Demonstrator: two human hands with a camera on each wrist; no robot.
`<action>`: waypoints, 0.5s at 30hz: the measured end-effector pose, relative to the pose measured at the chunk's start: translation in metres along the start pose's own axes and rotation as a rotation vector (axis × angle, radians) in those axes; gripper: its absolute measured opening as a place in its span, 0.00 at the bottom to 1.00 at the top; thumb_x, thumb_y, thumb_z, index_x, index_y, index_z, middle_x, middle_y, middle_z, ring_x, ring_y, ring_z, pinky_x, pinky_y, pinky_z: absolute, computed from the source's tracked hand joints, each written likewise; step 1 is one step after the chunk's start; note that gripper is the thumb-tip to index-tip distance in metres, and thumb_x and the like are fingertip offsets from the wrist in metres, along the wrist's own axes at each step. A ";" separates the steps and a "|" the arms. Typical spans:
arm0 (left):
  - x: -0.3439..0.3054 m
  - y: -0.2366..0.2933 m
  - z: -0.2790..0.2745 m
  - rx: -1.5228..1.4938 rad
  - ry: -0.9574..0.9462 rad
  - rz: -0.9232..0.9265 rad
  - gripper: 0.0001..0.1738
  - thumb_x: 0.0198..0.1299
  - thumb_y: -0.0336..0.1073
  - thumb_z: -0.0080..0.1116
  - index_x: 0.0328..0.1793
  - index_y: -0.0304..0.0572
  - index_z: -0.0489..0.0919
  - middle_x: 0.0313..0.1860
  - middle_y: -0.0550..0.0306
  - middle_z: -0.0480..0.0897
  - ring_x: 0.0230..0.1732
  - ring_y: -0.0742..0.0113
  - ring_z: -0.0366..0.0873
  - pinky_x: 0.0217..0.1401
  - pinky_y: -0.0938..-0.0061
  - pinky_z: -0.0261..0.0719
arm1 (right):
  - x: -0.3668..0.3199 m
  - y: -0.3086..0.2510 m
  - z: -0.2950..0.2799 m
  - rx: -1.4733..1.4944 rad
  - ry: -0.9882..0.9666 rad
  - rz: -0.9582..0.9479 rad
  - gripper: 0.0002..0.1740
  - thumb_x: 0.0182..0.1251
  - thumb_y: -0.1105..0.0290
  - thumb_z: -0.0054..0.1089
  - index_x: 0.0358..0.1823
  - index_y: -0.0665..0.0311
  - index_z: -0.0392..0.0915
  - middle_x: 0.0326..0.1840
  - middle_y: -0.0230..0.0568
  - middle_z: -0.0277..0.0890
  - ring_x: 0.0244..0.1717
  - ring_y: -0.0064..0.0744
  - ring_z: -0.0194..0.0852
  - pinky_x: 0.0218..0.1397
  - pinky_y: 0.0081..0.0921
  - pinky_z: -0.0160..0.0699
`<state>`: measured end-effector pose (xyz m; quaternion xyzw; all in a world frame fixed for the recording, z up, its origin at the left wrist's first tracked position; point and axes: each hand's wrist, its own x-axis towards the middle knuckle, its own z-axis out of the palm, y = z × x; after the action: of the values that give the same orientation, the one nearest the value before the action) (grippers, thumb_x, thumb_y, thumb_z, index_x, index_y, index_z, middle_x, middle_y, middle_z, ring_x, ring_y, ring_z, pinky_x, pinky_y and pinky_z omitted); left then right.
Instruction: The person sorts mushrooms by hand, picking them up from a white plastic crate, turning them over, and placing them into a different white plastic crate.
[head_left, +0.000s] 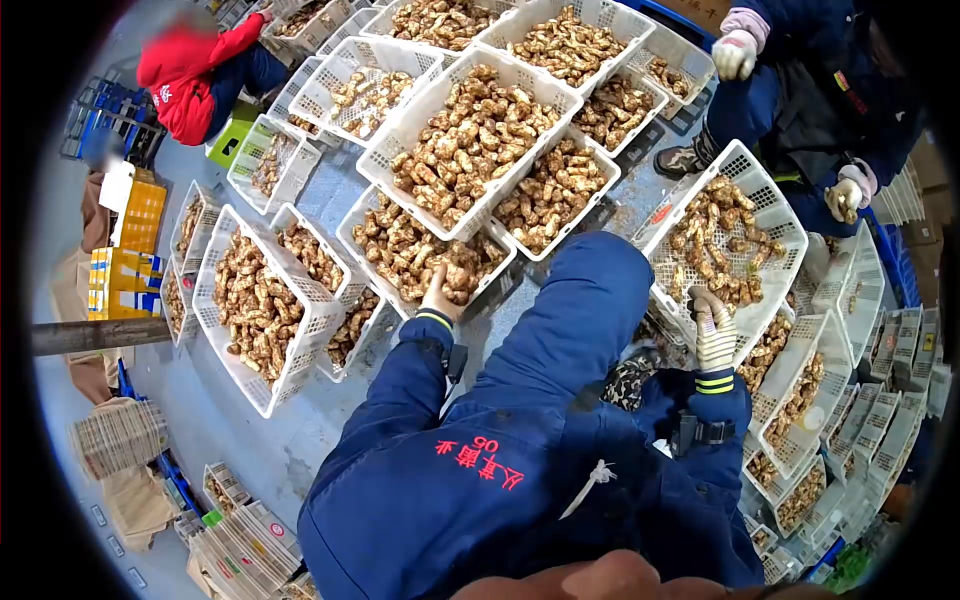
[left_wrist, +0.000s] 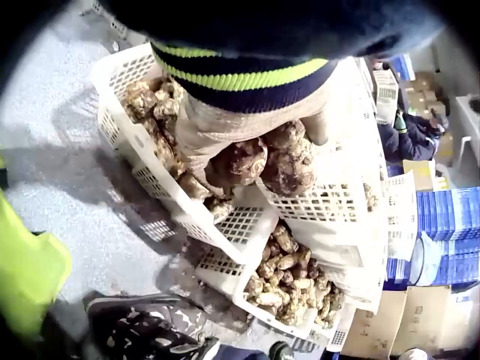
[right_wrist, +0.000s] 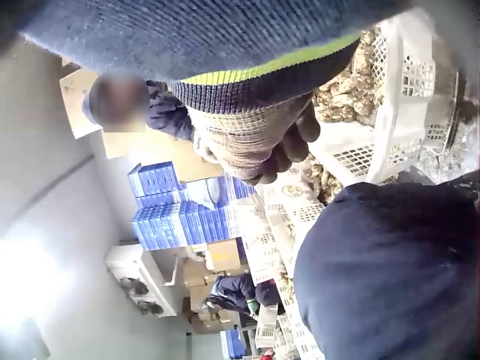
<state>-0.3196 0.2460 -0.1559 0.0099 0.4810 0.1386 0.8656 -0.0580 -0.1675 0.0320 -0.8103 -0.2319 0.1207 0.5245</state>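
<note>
In the head view my gloved left hand (head_left: pixel 440 297) grips a brown knobbly clump (head_left: pixel 461 274) over the near end of a white crate (head_left: pixel 365 262) of similar pieces. The left wrist view shows the fingers of my left hand (left_wrist: pixel 244 135) round dark, rounded pieces (left_wrist: pixel 289 169). My right hand (head_left: pixel 714 330), in a striped glove, is at the near-left side of another crate (head_left: pixel 787 262), beside brown pieces (head_left: pixel 722 232). In the right wrist view the dark fingers of my right hand (right_wrist: pixel 251 146) are curled, with nothing visible in them; the palm is hidden.
A heaped crate (head_left: pixel 470 150) overlaps the one at my left hand. More filled crates (head_left: pixel 262 310) stand left, behind and at right. My bent knee (head_left: pixel 600 280) is between the hands. A person in dark clothing (head_left: pixel 830 110) is at upper right, another in red (head_left: pixel 195 80) at upper left.
</note>
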 end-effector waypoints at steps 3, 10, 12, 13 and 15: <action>0.052 -0.012 0.001 0.012 0.070 0.092 0.27 0.57 0.51 0.66 0.58 0.47 0.74 0.52 0.48 0.80 0.56 0.49 0.76 0.60 0.44 0.74 | -0.003 0.001 0.000 0.004 -0.024 0.055 0.19 0.73 0.58 0.52 0.53 0.66 0.78 0.48 0.41 0.79 0.49 0.29 0.76 0.56 0.26 0.73; 0.074 -0.032 0.005 0.151 0.304 0.107 0.25 0.57 0.50 0.65 0.53 0.43 0.73 0.49 0.44 0.76 0.48 0.47 0.78 0.51 0.52 0.81 | -0.003 0.012 0.004 0.027 -0.063 0.163 0.21 0.72 0.57 0.54 0.54 0.67 0.78 0.48 0.40 0.80 0.48 0.27 0.74 0.57 0.24 0.71; 0.089 -0.034 -0.022 0.308 0.226 0.131 0.17 0.60 0.47 0.60 0.45 0.41 0.77 0.45 0.48 0.79 0.46 0.52 0.79 0.51 0.54 0.81 | -0.002 0.011 0.008 0.061 -0.075 0.182 0.22 0.72 0.56 0.54 0.54 0.68 0.78 0.49 0.40 0.80 0.49 0.27 0.74 0.58 0.24 0.71; 0.084 -0.035 -0.023 0.325 0.250 0.139 0.17 0.61 0.46 0.60 0.47 0.40 0.77 0.44 0.48 0.79 0.45 0.53 0.79 0.50 0.56 0.82 | -0.001 0.021 0.010 0.093 -0.075 0.166 0.22 0.71 0.56 0.55 0.54 0.69 0.78 0.50 0.42 0.80 0.51 0.28 0.75 0.58 0.25 0.71; 0.083 -0.037 -0.024 0.343 0.275 0.189 0.18 0.61 0.44 0.59 0.50 0.39 0.78 0.42 0.49 0.81 0.43 0.54 0.80 0.49 0.58 0.82 | -0.001 0.033 0.010 0.087 -0.072 0.159 0.22 0.71 0.56 0.55 0.54 0.68 0.78 0.51 0.42 0.80 0.51 0.27 0.75 0.58 0.25 0.71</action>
<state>-0.2902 0.2287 -0.2433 0.1831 0.6079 0.1353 0.7607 -0.0555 -0.1712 -0.0021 -0.7977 -0.1803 0.2009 0.5393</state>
